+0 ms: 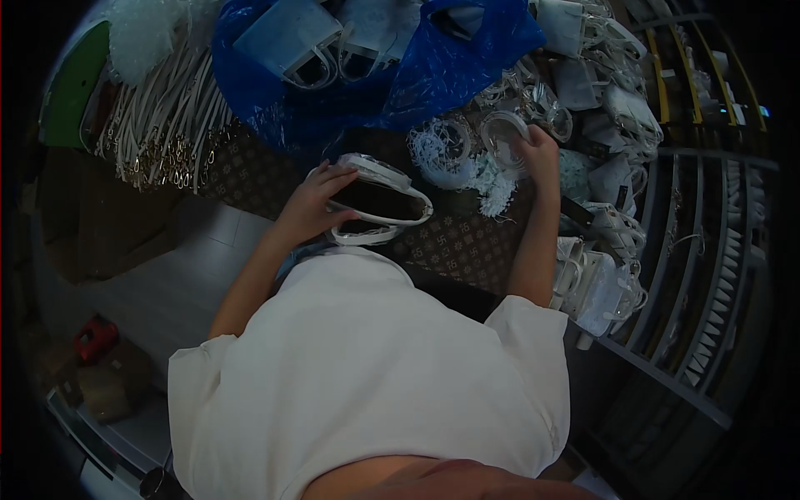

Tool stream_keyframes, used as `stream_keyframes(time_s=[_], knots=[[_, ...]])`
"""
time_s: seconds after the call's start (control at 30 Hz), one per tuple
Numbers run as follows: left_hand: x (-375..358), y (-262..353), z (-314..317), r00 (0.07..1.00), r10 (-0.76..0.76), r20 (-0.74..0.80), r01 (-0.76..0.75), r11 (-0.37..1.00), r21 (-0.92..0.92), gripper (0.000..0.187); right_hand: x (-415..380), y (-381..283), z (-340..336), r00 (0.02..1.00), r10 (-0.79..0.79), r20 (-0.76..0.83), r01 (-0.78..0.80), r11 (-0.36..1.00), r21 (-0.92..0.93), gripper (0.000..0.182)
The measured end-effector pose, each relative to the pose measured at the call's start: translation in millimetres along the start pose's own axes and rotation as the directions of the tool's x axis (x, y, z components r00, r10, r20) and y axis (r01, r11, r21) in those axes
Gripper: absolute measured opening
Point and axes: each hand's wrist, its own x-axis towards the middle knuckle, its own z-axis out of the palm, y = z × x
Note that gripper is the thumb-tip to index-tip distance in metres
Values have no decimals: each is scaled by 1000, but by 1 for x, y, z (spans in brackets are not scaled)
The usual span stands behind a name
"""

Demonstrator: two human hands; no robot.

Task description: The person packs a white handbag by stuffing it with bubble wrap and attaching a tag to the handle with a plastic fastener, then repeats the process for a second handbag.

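My left hand grips a small white handbag with a dark open mouth, holding it upright at the near edge of the patterned brown table. My right hand reaches farther out and rests on a clear round plastic piece among a pile of white shredded filler. The fingers are curled over its rim.
A blue plastic bag holding more white handbags lies at the back. White straps with metal clips hang at the left. Finished white bags pile up at the right beside a metal rack. A red tool lies on the floor.
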Motion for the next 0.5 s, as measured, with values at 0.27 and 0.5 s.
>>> stream_keyframes(time_s=[0.27,0.5], knots=[[3,15,0,995,93,-39,-71,920,384,78,-93,-84,-12,975,-210,66,201,972,125,15],[2,16,6,989,-61,-133,85,980,179,85,-119,-119,66,703,-674,227,707,699,-112,16]])
